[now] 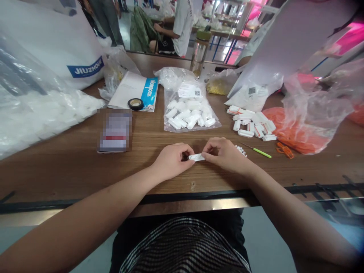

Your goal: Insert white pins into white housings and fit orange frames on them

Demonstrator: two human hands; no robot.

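The left hand (173, 159) and right hand (226, 153) are bare, as are the forearms (96, 208) behind the grip. Nearer the body than the grip, a top (186, 250) shows fine dark-and-white checks and a rounded front. Between it and the grip lies plain black legwear (131, 231), folded at the edges.

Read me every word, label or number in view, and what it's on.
"JIUZHO", ending unclear: white sack
"NOTEBOOK", turned: notebook
Unreadable, too small or blurred: labels on clear bag, QR-coded white bag; print on held white piece, crumpled bag, background shirt; pixelated phone-shaped item.
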